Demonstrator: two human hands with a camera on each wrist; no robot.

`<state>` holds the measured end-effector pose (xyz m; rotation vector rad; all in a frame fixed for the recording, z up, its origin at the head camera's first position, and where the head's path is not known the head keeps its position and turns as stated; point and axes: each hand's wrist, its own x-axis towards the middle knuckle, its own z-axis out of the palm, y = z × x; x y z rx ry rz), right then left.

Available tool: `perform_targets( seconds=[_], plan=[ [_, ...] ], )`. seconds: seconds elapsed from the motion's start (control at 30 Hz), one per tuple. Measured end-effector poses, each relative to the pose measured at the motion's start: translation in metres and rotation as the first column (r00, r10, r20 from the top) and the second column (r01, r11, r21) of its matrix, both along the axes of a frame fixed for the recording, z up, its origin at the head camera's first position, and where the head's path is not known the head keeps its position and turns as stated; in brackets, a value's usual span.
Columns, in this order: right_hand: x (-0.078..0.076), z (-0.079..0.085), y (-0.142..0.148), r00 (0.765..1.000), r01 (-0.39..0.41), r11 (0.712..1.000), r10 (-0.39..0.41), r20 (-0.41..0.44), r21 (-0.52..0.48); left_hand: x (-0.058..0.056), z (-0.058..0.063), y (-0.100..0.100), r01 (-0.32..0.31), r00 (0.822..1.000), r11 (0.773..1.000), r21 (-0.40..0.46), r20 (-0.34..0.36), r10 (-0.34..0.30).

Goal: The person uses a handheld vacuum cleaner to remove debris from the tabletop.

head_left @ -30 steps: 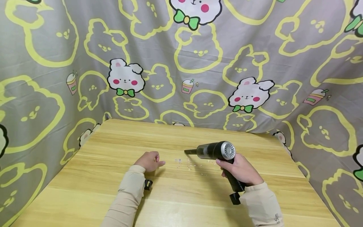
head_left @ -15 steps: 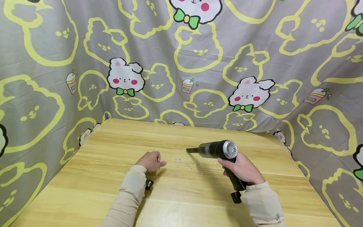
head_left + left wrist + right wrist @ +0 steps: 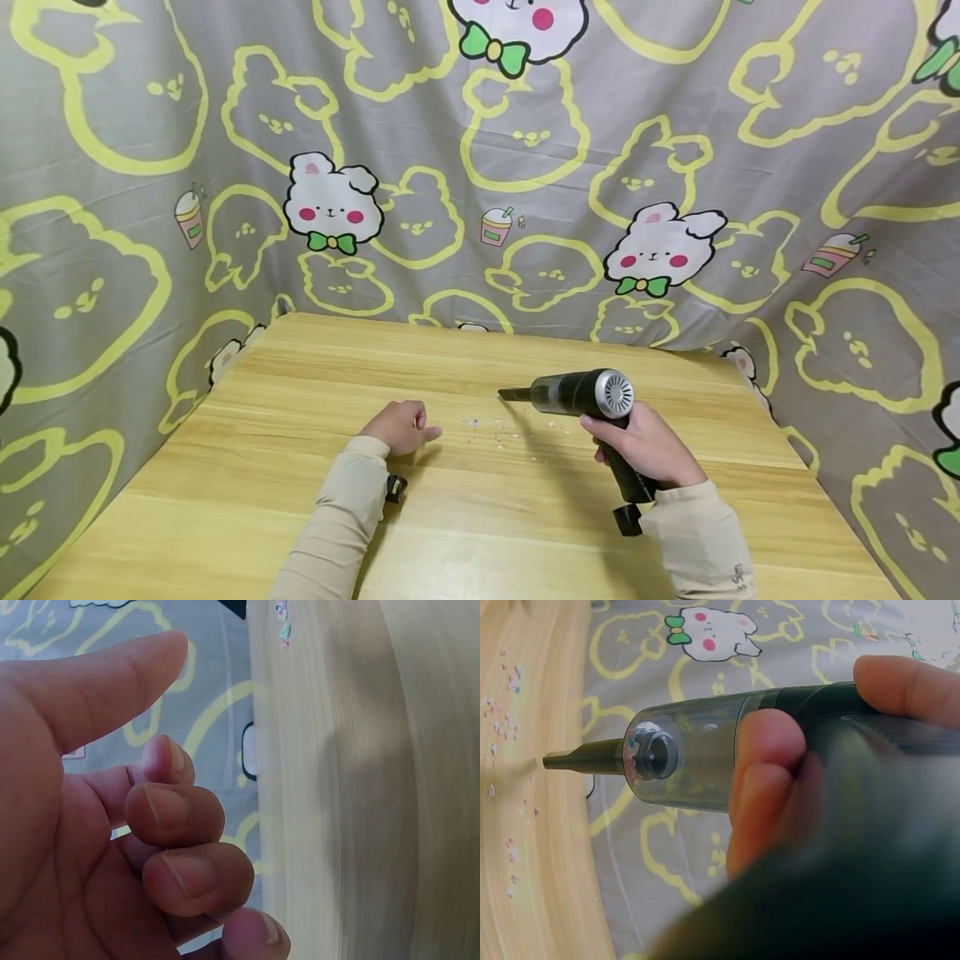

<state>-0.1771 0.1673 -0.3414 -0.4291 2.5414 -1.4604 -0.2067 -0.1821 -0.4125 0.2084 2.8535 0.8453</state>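
My right hand [image 3: 651, 446] grips the black handle of a handheld vacuum cleaner [image 3: 577, 392], its narrow nozzle [image 3: 514, 394] pointing left, close over the table. Seen from the right wrist, the clear dust cup [image 3: 701, 746] has small coloured bits inside near its front end. Small paper scraps [image 3: 474, 423] lie scattered on the wood in front of and below the nozzle; the right wrist view shows them as pink, white and blue bits [image 3: 510, 727]. Left of the scraps is my left hand [image 3: 397, 427], holding nothing. Its fingers [image 3: 176, 814] are loosely curled and the thumb sticks out.
The wooden table [image 3: 450, 533] spreads under both arms. A grey curtain [image 3: 420, 100] with yellow outlines and white rabbits encloses it at the back and both sides. A black wrist mount [image 3: 627, 521] hangs below the right sleeve, another [image 3: 396, 489] beside the left.
The right hand has drawn the vacuum cleaner slightly right and away, its nozzle shifting the same way. My left hand has barely moved.
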Motion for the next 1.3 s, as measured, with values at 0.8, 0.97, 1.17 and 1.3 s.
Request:
perform_targets(
  seconds=[0.8,0.97,1.17,1.3],
  plan=[
    [-0.002,-0.001,0.007,1.0,0.026,0.999,-0.026,-0.016,0.025,0.003,-0.002,0.009,0.025,1.0,1.0,-0.002,0.016,-0.024],
    [-0.003,-0.001,0.008,0.999,0.028,0.999,-0.028,-0.02,0.033,0.003,-0.002,0.013,0.044,0.999,0.999,-0.006,0.0,-0.044],
    [-0.003,-0.002,0.009,0.999,0.038,0.998,-0.037,-0.012,0.046,0.004,-0.004,0.017,0.072,0.997,0.997,-0.013,-0.001,-0.072],
    [-0.003,-0.002,0.009,0.999,0.036,0.998,-0.034,-0.023,0.057,0.005,-0.003,0.021,0.085,0.996,0.996,-0.016,-0.001,-0.085]
  ],
)
